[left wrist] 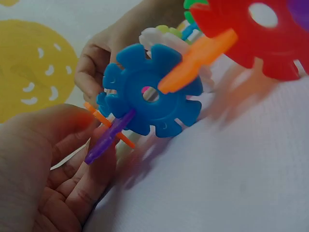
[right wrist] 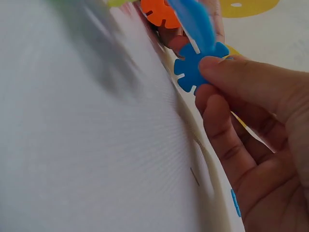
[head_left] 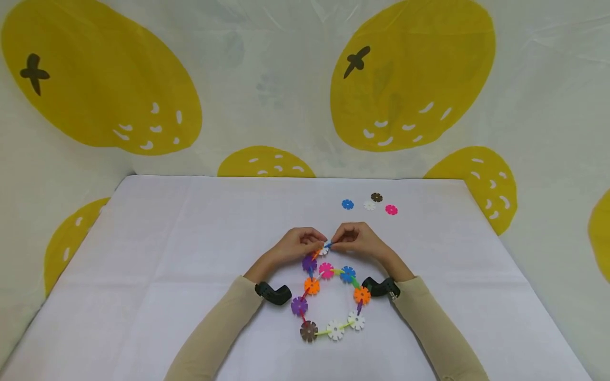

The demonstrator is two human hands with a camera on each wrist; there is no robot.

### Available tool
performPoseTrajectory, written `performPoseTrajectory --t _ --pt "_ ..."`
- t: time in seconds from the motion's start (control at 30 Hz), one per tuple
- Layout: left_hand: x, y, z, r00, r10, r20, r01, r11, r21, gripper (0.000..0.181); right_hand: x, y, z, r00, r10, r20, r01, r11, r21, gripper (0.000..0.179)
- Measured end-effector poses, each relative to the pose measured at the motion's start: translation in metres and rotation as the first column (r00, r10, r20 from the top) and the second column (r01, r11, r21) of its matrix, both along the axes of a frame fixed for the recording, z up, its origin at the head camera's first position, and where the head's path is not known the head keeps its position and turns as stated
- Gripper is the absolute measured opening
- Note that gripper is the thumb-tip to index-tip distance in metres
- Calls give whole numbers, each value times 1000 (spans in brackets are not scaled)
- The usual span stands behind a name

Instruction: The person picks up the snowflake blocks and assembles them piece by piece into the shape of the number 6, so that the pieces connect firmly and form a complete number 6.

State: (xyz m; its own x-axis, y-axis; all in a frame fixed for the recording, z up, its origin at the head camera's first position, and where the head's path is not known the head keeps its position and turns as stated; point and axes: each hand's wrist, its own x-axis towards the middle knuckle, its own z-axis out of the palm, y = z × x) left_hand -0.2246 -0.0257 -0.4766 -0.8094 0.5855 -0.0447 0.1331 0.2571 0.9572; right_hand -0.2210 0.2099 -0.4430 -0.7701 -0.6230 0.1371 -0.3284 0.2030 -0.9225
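Note:
A chain of notched plastic snowflake discs, with a brown disc [head_left: 308, 331] at the near end, lies looped on the white table. Its far end rises between both hands. My left hand [head_left: 301, 243] pinches an orange snowflake disc [left wrist: 126, 140], seen edge-on beside a purple disc [left wrist: 99, 147] in the left wrist view. Thumb and forefinger of my right hand [head_left: 359, 241] grip a blue snowflake disc [right wrist: 190, 70] at its edge. Between the fingertips of both hands shows a white disc [head_left: 324, 252], and the blue one meets it there.
Beyond the hands lie loose discs: a blue one [head_left: 347, 204], a white one [head_left: 369, 205], a brown one [head_left: 376, 197] and a pink one [head_left: 391, 210]. Cloth with yellow fruit prints [head_left: 410, 79] hangs behind the table's far edge. Black wrist cameras [head_left: 274, 293] sit close to the chain.

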Motion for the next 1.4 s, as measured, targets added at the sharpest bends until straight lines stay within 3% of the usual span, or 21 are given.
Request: performPoseTrajectory --t 0.2,0.3,0.53,0.73,0.83,0.93,1.07,1.27,1.4 --pt "4 2 3 999 -10 -40 8 998 -58 25 -1 3 0 999 33 -8 -33 999 1 15" --pt "5 3 5 998 -25 -55 21 997 -70 28 -1 9 2 1000 13 -3 -13 1000 14 18" --pt "5 2 4 996 -50 -72 44 996 -77 26 -2 24 6 984 -176 -18 177 978 114 16" --pt "5 2 3 996 -47 -80 40 995 -86 23 -15 43 -16 954 -298 10 296 950 105 20" --pt "5 2 2 995 -47 -85 40 996 -82 22 -21 51 -23 926 -377 1 375 923 88 23" --pt "4 1 1 995 -42 -89 35 996 -81 21 -24 55 -24 881 -472 -17 472 878 81 24" --pt "4 1 1 995 -32 -90 26 997 -75 21 -25 59 -23 794 -608 -12 608 792 60 23" --pt "4 2 0 996 -28 -84 22 997 -73 21 -28 67 -26 615 -789 -11 788 613 61 24" --pt "4 1 0 996 -38 -76 32 996 -77 21 -31 77 -28 504 -864 20 855 502 132 30"
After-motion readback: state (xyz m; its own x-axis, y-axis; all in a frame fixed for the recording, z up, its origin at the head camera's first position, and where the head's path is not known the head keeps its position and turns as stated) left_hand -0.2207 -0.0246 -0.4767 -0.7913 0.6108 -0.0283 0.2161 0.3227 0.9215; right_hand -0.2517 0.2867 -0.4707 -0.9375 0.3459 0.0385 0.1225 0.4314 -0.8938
